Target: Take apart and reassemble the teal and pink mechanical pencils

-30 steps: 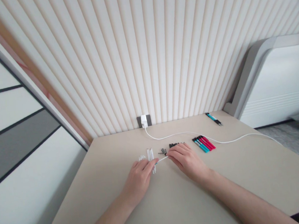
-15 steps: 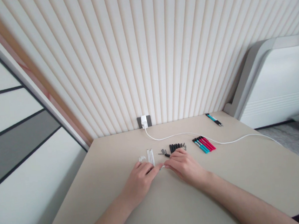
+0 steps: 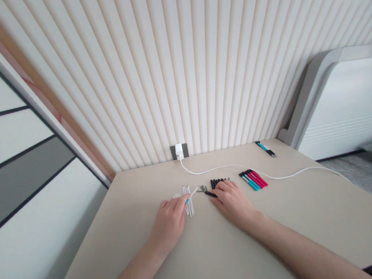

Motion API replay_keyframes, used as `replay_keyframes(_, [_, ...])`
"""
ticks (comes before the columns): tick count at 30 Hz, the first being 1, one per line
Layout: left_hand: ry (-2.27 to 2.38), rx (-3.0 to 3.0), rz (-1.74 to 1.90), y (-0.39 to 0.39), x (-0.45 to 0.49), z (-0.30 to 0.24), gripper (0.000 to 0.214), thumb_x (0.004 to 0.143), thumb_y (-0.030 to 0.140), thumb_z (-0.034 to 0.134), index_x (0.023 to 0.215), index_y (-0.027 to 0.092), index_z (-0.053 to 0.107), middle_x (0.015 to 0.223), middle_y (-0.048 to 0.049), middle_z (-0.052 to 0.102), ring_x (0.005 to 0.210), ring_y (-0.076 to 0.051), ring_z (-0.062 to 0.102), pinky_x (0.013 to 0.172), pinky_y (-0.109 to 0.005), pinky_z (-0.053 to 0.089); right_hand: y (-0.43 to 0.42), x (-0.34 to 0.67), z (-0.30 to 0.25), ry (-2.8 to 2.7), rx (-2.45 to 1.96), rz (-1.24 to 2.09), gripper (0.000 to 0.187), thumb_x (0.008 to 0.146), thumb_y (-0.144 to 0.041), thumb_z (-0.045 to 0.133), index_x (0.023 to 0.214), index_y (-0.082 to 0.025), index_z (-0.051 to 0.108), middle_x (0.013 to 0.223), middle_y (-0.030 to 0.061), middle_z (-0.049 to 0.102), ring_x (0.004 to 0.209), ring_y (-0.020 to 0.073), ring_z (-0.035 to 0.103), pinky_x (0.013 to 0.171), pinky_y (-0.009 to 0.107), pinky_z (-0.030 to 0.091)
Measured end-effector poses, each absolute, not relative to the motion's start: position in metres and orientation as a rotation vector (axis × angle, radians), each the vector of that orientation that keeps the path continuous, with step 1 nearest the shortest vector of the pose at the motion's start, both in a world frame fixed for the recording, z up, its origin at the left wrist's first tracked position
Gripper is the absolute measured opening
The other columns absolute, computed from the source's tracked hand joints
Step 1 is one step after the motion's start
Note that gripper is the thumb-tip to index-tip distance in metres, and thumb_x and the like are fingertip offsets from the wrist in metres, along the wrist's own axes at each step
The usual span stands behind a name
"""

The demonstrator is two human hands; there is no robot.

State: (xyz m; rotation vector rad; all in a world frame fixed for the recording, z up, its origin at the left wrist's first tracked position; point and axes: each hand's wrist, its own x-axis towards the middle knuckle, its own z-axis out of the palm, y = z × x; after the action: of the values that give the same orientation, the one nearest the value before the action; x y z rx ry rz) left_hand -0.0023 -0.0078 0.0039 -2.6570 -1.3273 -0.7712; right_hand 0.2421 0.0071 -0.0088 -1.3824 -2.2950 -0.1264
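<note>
My left hand (image 3: pixel 170 220) pinches a thin white pen refill (image 3: pixel 194 191) with a blue part by the fingertips; its free end slants up to the right. Beneath that hand lie more white refills (image 3: pixel 190 207) and small springs (image 3: pixel 176 196), partly covered. My right hand (image 3: pixel 233 198) rests on the table, fingers bent over a row of black pen parts (image 3: pixel 217 183), thumb apart. One loose black pen part (image 3: pixel 210 194) shows between thumb and fingers, seemingly on the table. Small grey metal pieces (image 3: pixel 203 188) sit between the hands.
Blue and red pen barrels (image 3: pixel 254 180) lie in a row right of my right hand. Two pens (image 3: pixel 266 149) are at the back right. A white charger (image 3: pixel 179 151) in the wall socket trails its white cable (image 3: pixel 221 167) across the table (image 3: pixel 204 256).
My hands have drawn apart. My left hand has moved left, and the white refill in it now points up to the right. My right hand has shifted slightly right, uncovering more of the black part.
</note>
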Motion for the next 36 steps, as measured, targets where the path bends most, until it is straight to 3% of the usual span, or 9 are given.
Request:
replay_keyframes(6, [-1.325, -2.666, -0.778, -0.009, -0.001, 0.003, 0.027, 0.099, 0.018, 0.04, 0.124, 0.021, 0.051, 0.099, -0.0051, 0.07, 0.089, -0.021, 0.065, 0.08, -0.036, 0.045, 0.005, 0.238, -0.007, -2.325, -1.35, -0.019, 0.013, 0.094, -0.02, 0.057, 0.086, -0.02, 0.068, 0.082, 0.005, 0.066, 0.084, 0.0202, 0.057, 0.078, 0.034, 0.039])
replay_keyframes(9, [-1.327, -2.662, -0.773, -0.009, -0.001, 0.003, 0.027, 0.099, 0.019, 0.04, 0.123, 0.02, 0.051, 0.098, -0.0055, 0.069, 0.089, -0.021, 0.064, 0.079, -0.036, 0.045, 0.006, 0.239, -0.004, -2.29, -1.327, 0.074, 0.016, 0.097, -0.021, 0.052, 0.092, -0.02, 0.068, 0.083, 0.0038, 0.067, 0.084, 0.0186, 0.058, 0.078, 0.032, 0.039])
replay_keyframes(17, [-1.376, -2.713, -0.652, -0.011, 0.0, 0.006, 0.026, 0.098, 0.015, 0.04, 0.12, 0.021, 0.053, 0.099, -0.0056, 0.066, 0.092, -0.023, 0.061, 0.08, -0.039, 0.044, 0.017, 0.242, -0.008, -2.268, -1.458, -0.019, 0.018, 0.095, -0.02, 0.055, 0.092, -0.023, 0.073, 0.088, 0.0053, 0.065, 0.087, 0.0204, 0.055, 0.076, 0.033, 0.038])
replay_keyframes(30, [-1.445, -2.768, -0.853, -0.01, -0.001, -0.002, 0.039, 0.09, 0.002, 0.037, 0.121, 0.022, 0.051, 0.105, -0.0069, 0.058, 0.099, -0.023, 0.055, 0.089, -0.039, 0.047, 0.015, 0.247, -0.002, -2.252, -1.421, 0.075, 0.023, 0.093, -0.044, 0.058, 0.097, -0.027, 0.073, 0.094, 0.0058, 0.063, 0.092, 0.0222, 0.054, 0.081, 0.036, 0.036])
replay_keyframes(36, [-1.492, -2.733, -0.84, -0.013, 0.002, 0.003, 0.027, 0.095, 0.012, 0.04, 0.116, 0.019, 0.053, 0.101, -0.0072, 0.058, 0.093, -0.023, 0.056, 0.085, -0.04, 0.048, 0.017, 0.243, -0.006, -2.242, -1.447, 0.061, 0.024, 0.098, -0.028, 0.05, 0.089, -0.024, 0.072, 0.092, 0.0048, 0.063, 0.09, 0.0197, 0.054, 0.078, 0.034, 0.036])
